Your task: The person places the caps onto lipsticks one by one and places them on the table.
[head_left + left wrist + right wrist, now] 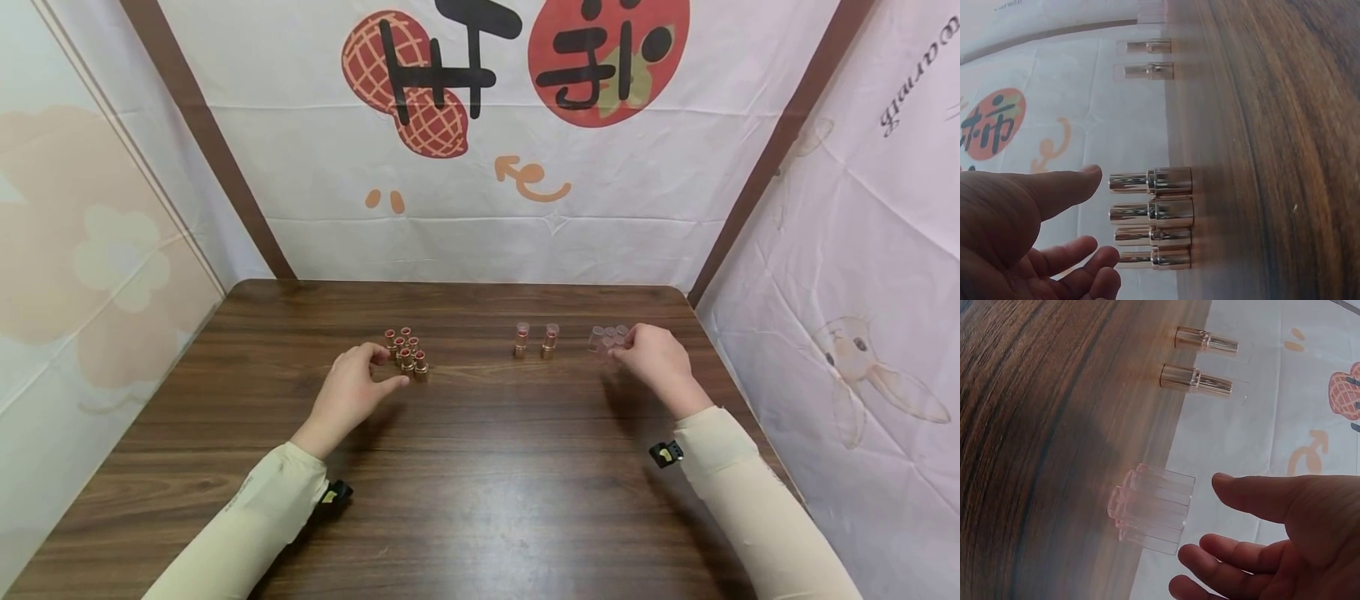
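Observation:
Several gold lipstick tubes (407, 363) with red-rimmed tops stand upright in a tight cluster, left of the table's middle. My left hand (351, 387) hovers at their left and front, thumb and fingers spread. In the left wrist view a gap shows between the thumb and the nearest tube (1169, 181). On the right, several clear caps (609, 337) stand close together. My right hand (654, 358) is beside them, with its thumb and fingers apart; in the right wrist view nothing is between them, and the caps (1154, 506) lie just beyond the fingertips.
Two gold lipstick tubes, one at left (521, 343) and one at right (551, 343), stand upright with clear caps on, between the cluster and the loose caps. A brown wood-grain table (465, 467) carries everything. Printed white cloth (480, 242) hangs behind the back edge.

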